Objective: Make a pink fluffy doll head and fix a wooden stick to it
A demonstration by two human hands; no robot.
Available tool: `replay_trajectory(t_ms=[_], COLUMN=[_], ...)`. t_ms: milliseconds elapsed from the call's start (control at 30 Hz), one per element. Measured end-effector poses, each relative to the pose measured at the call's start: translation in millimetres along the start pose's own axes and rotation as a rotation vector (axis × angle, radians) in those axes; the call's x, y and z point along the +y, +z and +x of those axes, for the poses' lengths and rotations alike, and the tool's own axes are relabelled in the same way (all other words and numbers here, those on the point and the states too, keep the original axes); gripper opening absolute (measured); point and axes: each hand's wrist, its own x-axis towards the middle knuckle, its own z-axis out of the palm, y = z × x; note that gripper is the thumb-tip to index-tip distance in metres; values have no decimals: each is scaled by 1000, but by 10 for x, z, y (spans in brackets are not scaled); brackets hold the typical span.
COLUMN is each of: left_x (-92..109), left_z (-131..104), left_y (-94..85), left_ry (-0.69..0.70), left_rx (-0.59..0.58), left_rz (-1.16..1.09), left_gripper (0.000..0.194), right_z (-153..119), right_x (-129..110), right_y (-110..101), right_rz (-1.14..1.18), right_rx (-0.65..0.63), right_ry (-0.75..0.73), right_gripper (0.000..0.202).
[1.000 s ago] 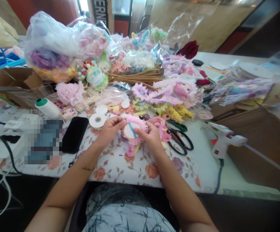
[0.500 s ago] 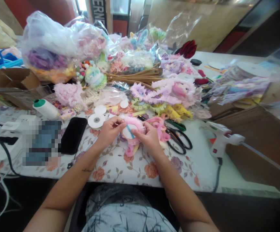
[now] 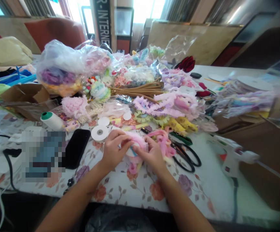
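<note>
Between my hands is a pink fluffy craft piece [image 3: 137, 138] with a white round backing and a light blue strip, partly covered by my fingers. My left hand [image 3: 115, 149] pinches its left edge, thumb and fingers closed. On the right side, my right hand [image 3: 152, 154] grips the same piece with the thumb across the backing. A pink curled tail [image 3: 133, 168] hangs below it. Close to the right hand lie pink fuzzy strips [image 3: 163, 143] and black-handled scissors [image 3: 187, 158]. A white ribbon roll [image 3: 99, 133] lies beside my left hand.
A black phone [image 3: 77, 149] and a thread cone [image 3: 51, 121] lie to the left. A white glue gun [image 3: 231, 156] stands at right, before a cardboard box [image 3: 263, 161]. Brown stems [image 3: 137, 90], bagged flowers and lace trims [image 3: 164, 108] crowd the back of the flowered tablecloth [image 3: 120, 190].
The camera view has tilted up, so the table appears lower. My left fingers have curled further over the pink piece, and less of its white backing and blue strip shows.
</note>
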Motion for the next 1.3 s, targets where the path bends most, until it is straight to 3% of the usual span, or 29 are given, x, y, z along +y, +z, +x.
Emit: replay_trajectory(t_ms=[167, 367, 467, 500, 567, 633, 700, 833, 967, 1167, 1300], left_x=[32, -43, -74, -70, -42, 2, 43, 78, 71, 107, 108], left_z=[-30, 43, 73, 71, 54, 29, 4, -49, -96, -110, -109], left_y=[-18, -111, -122, -120, -111, -94, -65, 13, 53, 29, 34], left_ry=[-58, -302, -276, -251, -138, 46, 203, 233, 240, 390, 532], left_rx=[48, 303, 412, 425, 395, 297, 174, 6, 9, 106, 35], left_rz=[-45, 108, 90, 71, 57, 110, 199, 324, 330, 328, 256], left_gripper=[5, 9, 32, 28, 12, 24, 18, 25, 31, 34, 40], right_z=[-18, -104, -115, -108, -84, -60, -45, -44, -52, -56, -41], right_x=[29, -87, -103, -96, -74, -56, -50, -50, -51, -92, -82], right_y=[-23, -30, -31, -31, -27, -14, 5, 18, 1, 16, 8], right_rz=[92, 259, 308, 319, 337, 353, 380, 406, 391, 457, 481], right_rx=[-40, 21, 16, 12, 14, 49, 97, 87, 61, 68, 61], right_ry=[37, 122, 148, 159, 174, 181, 185, 166, 144, 147, 149], right_gripper=[29, 30, 33, 34, 33, 32, 31, 28, 27, 30, 28])
